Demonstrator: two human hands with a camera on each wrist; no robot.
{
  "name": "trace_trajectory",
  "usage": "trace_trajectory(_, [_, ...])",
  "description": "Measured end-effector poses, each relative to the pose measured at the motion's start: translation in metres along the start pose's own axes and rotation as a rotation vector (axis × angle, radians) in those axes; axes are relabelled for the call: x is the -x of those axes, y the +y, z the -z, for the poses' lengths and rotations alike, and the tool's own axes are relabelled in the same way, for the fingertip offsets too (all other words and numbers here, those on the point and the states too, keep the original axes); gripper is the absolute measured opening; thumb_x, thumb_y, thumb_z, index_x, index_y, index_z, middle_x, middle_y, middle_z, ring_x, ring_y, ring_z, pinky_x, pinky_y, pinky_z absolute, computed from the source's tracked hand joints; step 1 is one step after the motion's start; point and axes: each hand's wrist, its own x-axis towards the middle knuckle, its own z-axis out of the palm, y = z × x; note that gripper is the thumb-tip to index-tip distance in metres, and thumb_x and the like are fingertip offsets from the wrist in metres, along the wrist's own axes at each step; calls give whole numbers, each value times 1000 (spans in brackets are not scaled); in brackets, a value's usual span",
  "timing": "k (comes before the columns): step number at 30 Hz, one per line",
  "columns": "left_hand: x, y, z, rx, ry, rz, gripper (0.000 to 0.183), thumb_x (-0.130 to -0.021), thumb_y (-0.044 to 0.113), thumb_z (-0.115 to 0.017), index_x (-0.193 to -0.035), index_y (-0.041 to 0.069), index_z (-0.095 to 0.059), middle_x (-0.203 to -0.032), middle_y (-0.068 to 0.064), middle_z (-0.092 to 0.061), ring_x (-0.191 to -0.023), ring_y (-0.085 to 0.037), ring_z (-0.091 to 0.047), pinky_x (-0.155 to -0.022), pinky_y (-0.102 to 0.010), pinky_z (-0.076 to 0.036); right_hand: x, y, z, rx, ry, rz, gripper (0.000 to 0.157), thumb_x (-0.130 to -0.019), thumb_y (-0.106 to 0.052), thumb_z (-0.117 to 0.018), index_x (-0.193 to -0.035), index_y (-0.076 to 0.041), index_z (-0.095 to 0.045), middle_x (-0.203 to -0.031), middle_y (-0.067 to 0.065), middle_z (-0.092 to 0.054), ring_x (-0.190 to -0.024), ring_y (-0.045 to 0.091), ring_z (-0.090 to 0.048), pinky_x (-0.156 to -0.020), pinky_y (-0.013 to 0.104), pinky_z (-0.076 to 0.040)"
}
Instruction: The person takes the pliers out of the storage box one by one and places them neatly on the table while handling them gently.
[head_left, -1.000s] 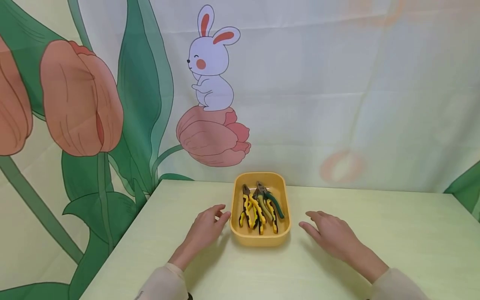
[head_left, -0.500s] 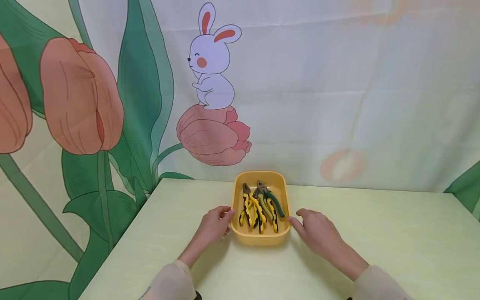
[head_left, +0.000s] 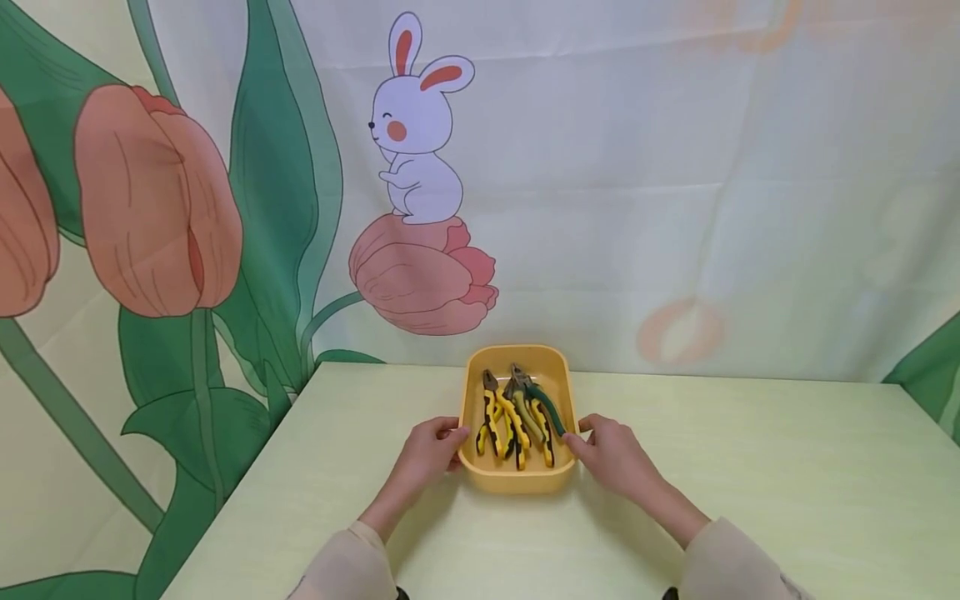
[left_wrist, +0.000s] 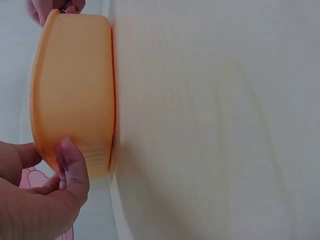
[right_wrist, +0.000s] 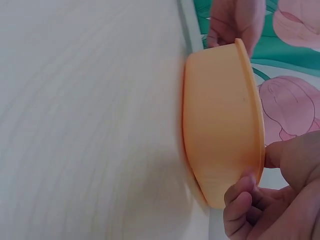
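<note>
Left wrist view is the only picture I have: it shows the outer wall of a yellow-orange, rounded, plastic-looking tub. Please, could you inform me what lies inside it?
Observer: Inside the tub lie several metal pliers with yellow-and-black or green handles.
Operator: Thank you. To which side do their heads point, please?
Observer: In the head view, the dark metal heads that show point toward the tub's far end, away from the person.
Operator: And the bare right hand, which I see only partly: where does its thumb lie?
Observer: The right wrist view shows the right hand with its thumb against the tub's rim.
</note>
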Motion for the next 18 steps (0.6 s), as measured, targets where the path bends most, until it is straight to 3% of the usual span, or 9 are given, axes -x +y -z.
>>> trace_trajectory(7, [0, 2, 2, 78, -9, 62, 41, -99, 20, -59, -132, -4, -55, -102, -19, -66, -65, -11, -60, -66, -27, -57, -2, -5, -2, -89, -48, -54, 29, -96, -20, -58, -107, 7, -61, -71, 6, -63, -57, 13, -51, -50, 25, -41])
trace_trajectory(11, [1, 6, 3, 86, -23, 104, 43, -98, 21, -60, -134, -3, -53, -101, -18, -65, -65, -12, -59, -66, -26, -57, -1, -7, -2, -87, -46, -49, 23, -96, -17, -56, -100, 5, -59, -67, 5, -60, -54, 13, -47, -49, 25, -37])
trace_trajectory(18, [1, 10, 3, 99, -24, 127, 42, -98, 19, -60, -134, -3, -53, -103, -19, -64, -66, -12, -58, -64, -24, -55, 0, -10, 0, -54, -76, -79, 22, -97, -17, -53, -104, 4, -55, -70, 5, -57, -56, 14, -47, -50, 26, -37])
